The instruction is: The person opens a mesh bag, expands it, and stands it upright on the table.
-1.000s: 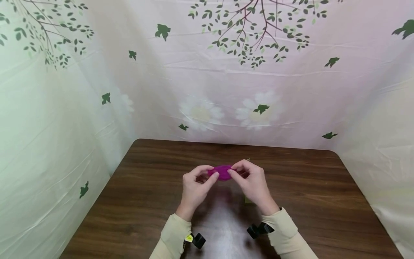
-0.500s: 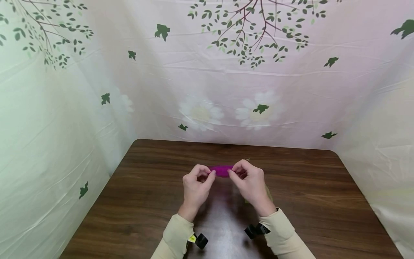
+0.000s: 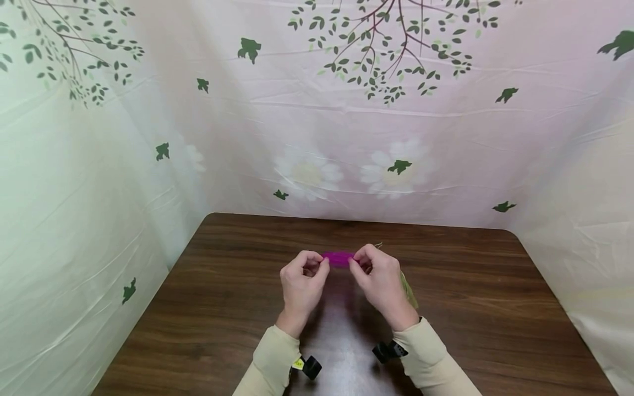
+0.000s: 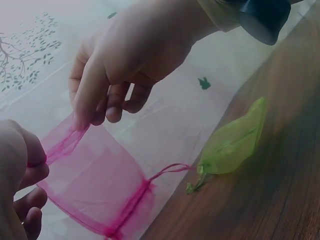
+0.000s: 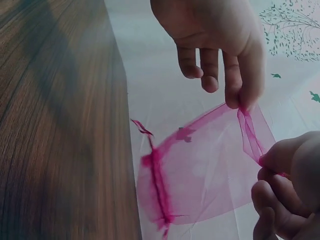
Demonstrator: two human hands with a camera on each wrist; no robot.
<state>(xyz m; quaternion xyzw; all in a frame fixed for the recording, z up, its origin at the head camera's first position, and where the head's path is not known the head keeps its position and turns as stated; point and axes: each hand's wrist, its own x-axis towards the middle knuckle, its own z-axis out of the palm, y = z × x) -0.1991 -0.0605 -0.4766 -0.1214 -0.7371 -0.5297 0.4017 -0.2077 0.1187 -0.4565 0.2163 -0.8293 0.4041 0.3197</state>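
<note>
head view: left hand (image 3: 302, 289), right hand (image 3: 385, 285), green pouch (image 3: 409, 292) beside latter; each grip pinches pink sheer pouch (image 3: 339, 259) opposite drawstring (image 5: 160, 187), above worktop (image 3: 223, 308); likely light, limp, snag-prone, best held by folded edge.

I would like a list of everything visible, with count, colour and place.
Table: 1, dark brown, lower middle
Backdrop cloth: sheet count unclear, pale with leaf, flower and bird prints, behind and beside the table
Drawstring bag: 1, magenta, above the table
Second bag: 1, yellow-green, on the table, right of centre
Wrist cameras: 2, black, one per wrist
Sleeves: 2, cream, one per arm
Left hand: 1, bare, pinching the drawstring bag
Right hand: 1, bare, pinching it too
</note>
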